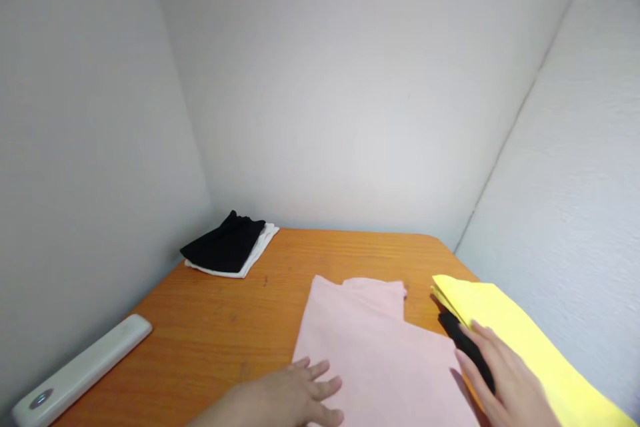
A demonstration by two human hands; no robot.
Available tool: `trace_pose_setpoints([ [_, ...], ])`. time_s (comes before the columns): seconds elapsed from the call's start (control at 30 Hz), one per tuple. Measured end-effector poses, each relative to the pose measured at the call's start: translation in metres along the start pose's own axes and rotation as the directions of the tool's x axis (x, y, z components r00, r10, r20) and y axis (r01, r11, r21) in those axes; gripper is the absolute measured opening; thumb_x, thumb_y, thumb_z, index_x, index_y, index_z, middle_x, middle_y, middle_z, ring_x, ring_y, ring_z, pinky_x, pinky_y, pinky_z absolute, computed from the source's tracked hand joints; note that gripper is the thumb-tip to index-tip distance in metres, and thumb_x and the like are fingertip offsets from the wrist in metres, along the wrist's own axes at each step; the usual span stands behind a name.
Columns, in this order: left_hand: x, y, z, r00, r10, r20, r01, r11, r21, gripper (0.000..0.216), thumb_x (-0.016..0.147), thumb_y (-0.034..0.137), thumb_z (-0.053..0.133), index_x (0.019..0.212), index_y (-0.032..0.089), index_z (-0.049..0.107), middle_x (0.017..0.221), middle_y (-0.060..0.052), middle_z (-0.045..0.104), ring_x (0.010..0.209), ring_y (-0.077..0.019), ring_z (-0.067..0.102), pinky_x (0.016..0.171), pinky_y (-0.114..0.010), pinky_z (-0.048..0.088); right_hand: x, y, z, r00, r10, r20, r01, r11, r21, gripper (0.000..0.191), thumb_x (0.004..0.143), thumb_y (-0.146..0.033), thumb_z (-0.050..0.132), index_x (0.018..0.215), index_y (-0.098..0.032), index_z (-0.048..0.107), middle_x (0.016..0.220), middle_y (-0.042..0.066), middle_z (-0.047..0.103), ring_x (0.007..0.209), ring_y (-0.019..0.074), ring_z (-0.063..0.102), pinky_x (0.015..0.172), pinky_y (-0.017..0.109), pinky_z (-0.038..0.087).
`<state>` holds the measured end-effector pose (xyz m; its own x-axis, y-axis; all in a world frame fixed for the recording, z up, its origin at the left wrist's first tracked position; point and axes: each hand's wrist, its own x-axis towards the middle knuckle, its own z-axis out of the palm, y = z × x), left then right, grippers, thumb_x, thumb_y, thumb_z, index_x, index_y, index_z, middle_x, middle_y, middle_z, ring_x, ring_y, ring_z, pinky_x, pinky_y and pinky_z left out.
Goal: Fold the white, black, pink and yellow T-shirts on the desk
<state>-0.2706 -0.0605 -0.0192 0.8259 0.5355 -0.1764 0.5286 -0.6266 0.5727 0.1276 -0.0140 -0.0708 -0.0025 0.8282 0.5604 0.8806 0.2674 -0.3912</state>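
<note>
A pale pink cloth (370,353), seemingly a folded garment, lies on the wooden table in front of me. My left hand (305,393) rests at its left edge, palm down with the fingers spread. To the right of the cloth, my right hand (500,373) has its thumb on one side and its fingers on the other side of a narrow black thing (467,347). The kind of this black thing is not clear, and part of it is hidden by the hand. A bright yellow cloth (520,333) lies directly beside it, partly under my right hand.
At the far left of the wooden table (240,310), a black cloth (223,245) lies on a white cloth (257,252). A long white device with a round button (85,367) sits along the left edge. Walls enclose the table at the back and sides.
</note>
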Motion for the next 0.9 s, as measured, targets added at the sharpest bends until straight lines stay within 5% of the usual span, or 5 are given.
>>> trace_pose_setpoints([
  [0.17, -0.010, 0.018, -0.008, 0.997, -0.016, 0.071, 0.019, 0.999, -0.039, 0.045, 0.092, 0.025, 0.051, 0.135, 0.037, 0.051, 0.152, 0.001, 0.035, 0.143, -0.0271, 0.022, 0.117, -0.052, 0.016, -0.002, -0.048, 0.020, 0.963, -0.025, 0.267, 0.023, 1.000, 0.011, 0.045, 0.093, -0.047, 0.040, 0.127, -0.020, 0.051, 0.129, 0.012, 0.056, 0.121, 0.0276, 0.050, 0.104, 0.042, 0.037],
  [0.37, -0.021, 0.025, -0.024, 0.994, -0.027, 0.108, 0.039, 0.993, -0.108, 0.047, 0.084, 0.049, 0.062, 0.128, 0.032, 0.059, 0.146, -0.004, 0.044, 0.139, -0.0318, 0.033, 0.114, -0.049, 0.023, 0.002, -0.049, 0.027, 0.953, 0.253, 0.168, -0.216, 0.953, -0.213, 0.032, 0.092, -0.042, 0.042, 0.102, -0.015, 0.057, 0.090, 0.015, 0.065, 0.083, 0.0289, 0.064, 0.075, 0.037, 0.046],
  [0.53, -0.008, 0.023, -0.032, 0.973, -0.192, -0.128, 0.174, 0.975, -0.140, 0.041, 0.092, 0.050, 0.050, 0.126, 0.030, 0.061, 0.128, -0.003, 0.063, 0.119, -0.0241, 0.056, 0.103, -0.034, 0.040, 0.014, -0.064, 0.024, 0.967, 0.152, 0.204, -0.188, 0.967, 0.171, 0.017, 0.093, -0.031, 0.039, 0.085, -0.022, 0.050, 0.082, 0.007, 0.064, 0.069, 0.0210, 0.061, 0.063, 0.030, 0.044],
  [0.73, 0.025, 0.020, -0.052, 0.622, -0.158, -0.767, 0.072, 0.987, -0.145, 0.033, 0.096, 0.043, 0.044, 0.113, 0.022, 0.064, 0.122, -0.007, 0.062, 0.118, -0.0206, 0.051, 0.107, -0.035, 0.034, 0.013, -0.110, 0.001, 0.990, -0.026, -0.139, 0.091, 0.872, 0.482, 0.010, 0.093, -0.027, 0.046, 0.099, -0.022, 0.054, 0.094, 0.005, 0.062, 0.088, 0.0199, 0.060, 0.078, 0.029, 0.047],
  [0.9, 0.055, 0.021, -0.044, 0.777, -0.254, -0.576, -0.147, 0.816, -0.559, 0.063, 0.099, 0.053, 0.016, 0.081, 0.016, 0.064, 0.080, -0.005, 0.065, 0.077, -0.0172, 0.059, 0.074, -0.029, 0.046, -0.010, -0.152, 0.000, 0.913, -0.375, -0.160, 0.404, 0.782, 0.475, 0.023, 0.092, -0.009, 0.042, 0.105, -0.023, 0.055, 0.098, 0.006, 0.060, 0.092, 0.0184, 0.058, 0.079, 0.028, 0.046],
])
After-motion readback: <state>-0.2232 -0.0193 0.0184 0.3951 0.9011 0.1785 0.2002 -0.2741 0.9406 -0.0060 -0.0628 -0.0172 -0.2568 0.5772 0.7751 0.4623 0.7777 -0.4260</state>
